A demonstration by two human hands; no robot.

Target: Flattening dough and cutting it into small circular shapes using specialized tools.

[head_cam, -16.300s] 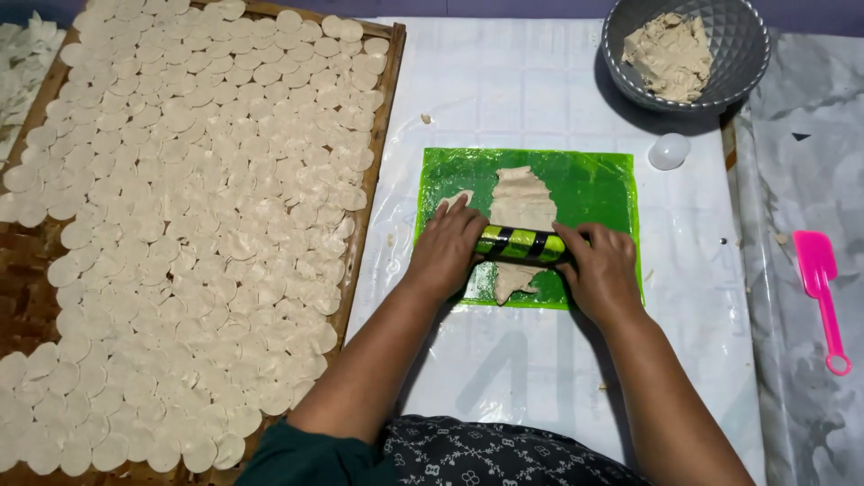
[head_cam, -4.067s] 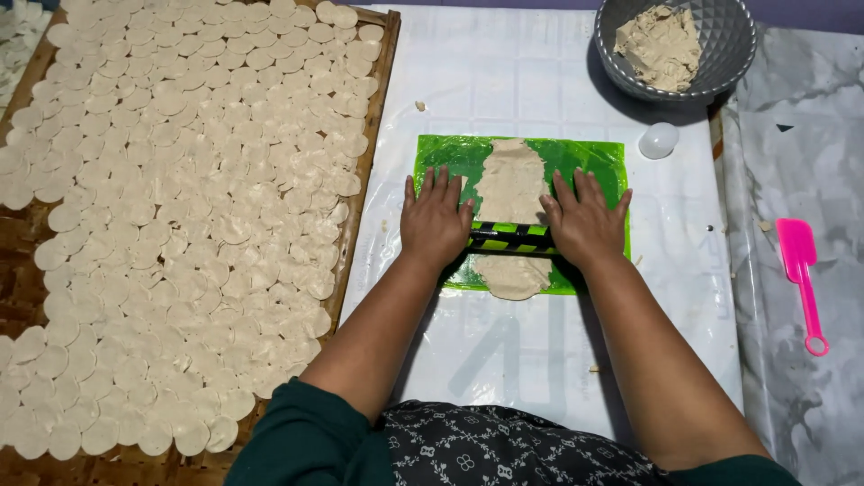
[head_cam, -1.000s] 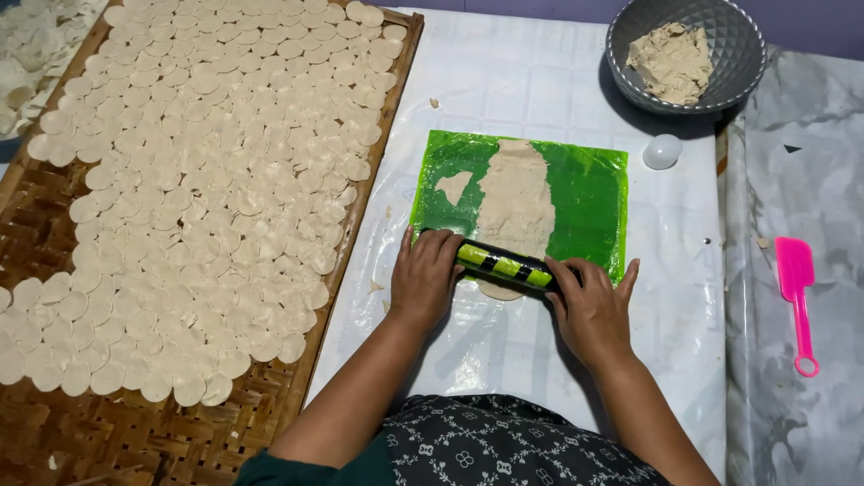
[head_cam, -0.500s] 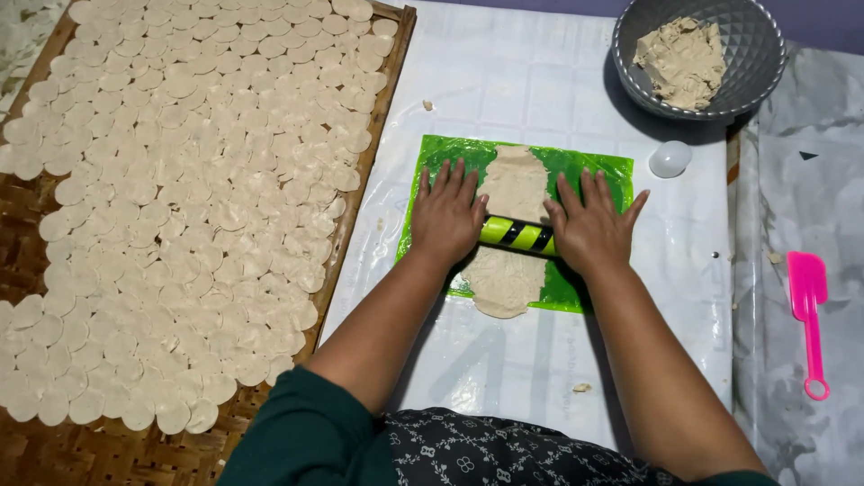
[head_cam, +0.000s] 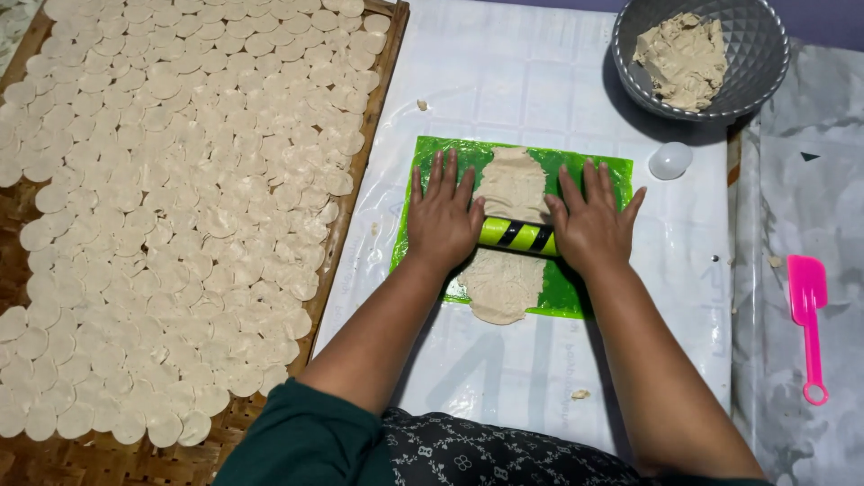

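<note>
- While both palms press flat with fingers spread, the left hand (head_cam: 444, 216) and right hand (head_cam: 589, 220) bear on the striped roller (head_cam: 517, 236).
- Roller lies across the dough sheet (head_cam: 506, 234) on the green mat (head_cam: 601, 171); rolling looks underway.
- Next calls for even pressure along the strip.

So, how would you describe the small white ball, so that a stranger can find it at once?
Start at the grey bowl of dough in the far right corner. Just below its rim, on the white sheet beside the green mat, lies the small white ball. It is the only round, smooth, glossy thing there.
</note>
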